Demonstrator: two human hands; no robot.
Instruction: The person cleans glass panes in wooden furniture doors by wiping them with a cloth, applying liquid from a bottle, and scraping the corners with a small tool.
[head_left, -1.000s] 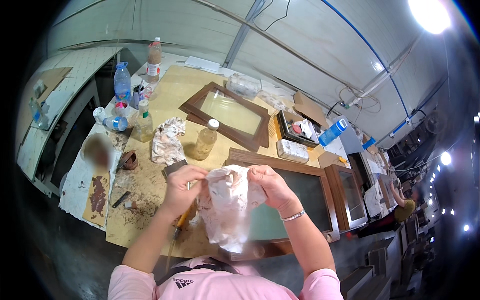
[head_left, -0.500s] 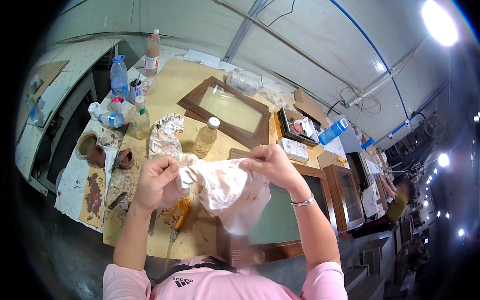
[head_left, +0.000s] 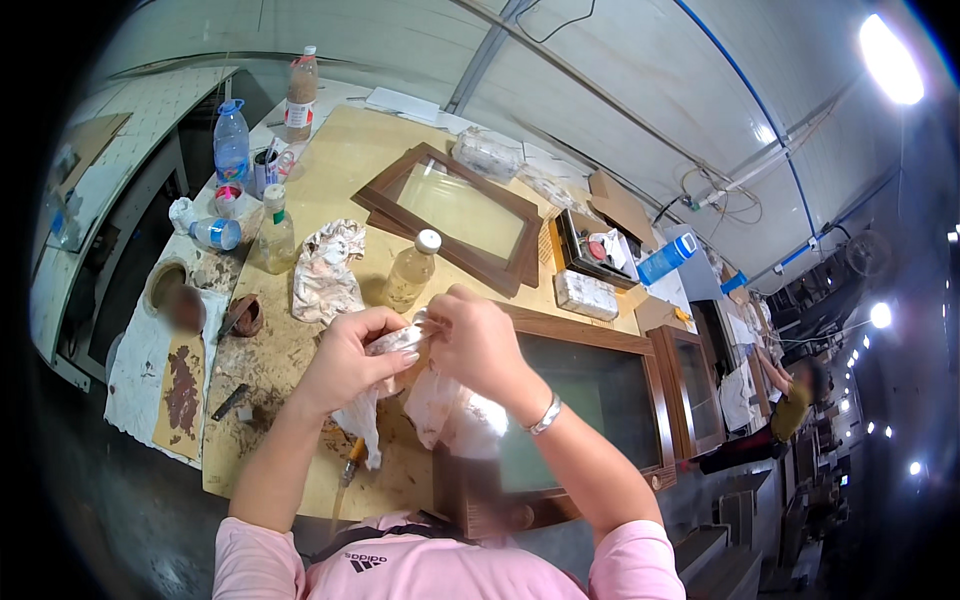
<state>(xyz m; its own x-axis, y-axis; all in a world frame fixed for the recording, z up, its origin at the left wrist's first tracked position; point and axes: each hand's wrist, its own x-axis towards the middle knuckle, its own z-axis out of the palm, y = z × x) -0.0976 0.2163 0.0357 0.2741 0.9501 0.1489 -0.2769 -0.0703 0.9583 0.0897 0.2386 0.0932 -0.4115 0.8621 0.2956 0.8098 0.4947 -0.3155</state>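
Observation:
A stained white rag (head_left: 465, 415) hangs in bunched folds between my two hands. My left hand (head_left: 350, 362) is closed on its left part, the thumb laid across a gathered fold. My right hand (head_left: 473, 340) pinches the cloth close beside the left fingertips; a metal bracelet sits on that wrist. Just beyond them a bottle with a white cap (head_left: 408, 272) stands upright, holding yellowish liquid. A second crumpled, stained rag (head_left: 328, 270) lies left of the bottle. Below the cloth, a hose-fed yellow tool (head_left: 352, 465) is mostly hidden. The rag's lower end overlaps a brown-framed glass panel (head_left: 590, 400).
Several bottles, among them a blue-tinted one (head_left: 231, 145), stand at the back left. Brown frames (head_left: 450, 215) lie stacked at the back. At left are a brown-stained bowl (head_left: 246, 316) and a dark scraper (head_left: 231, 402). Another person (head_left: 790, 405) is far right.
My hands have come together from a wide hold, so the stretched rag is now gathered and hangs lower. My right hand moved left and down.

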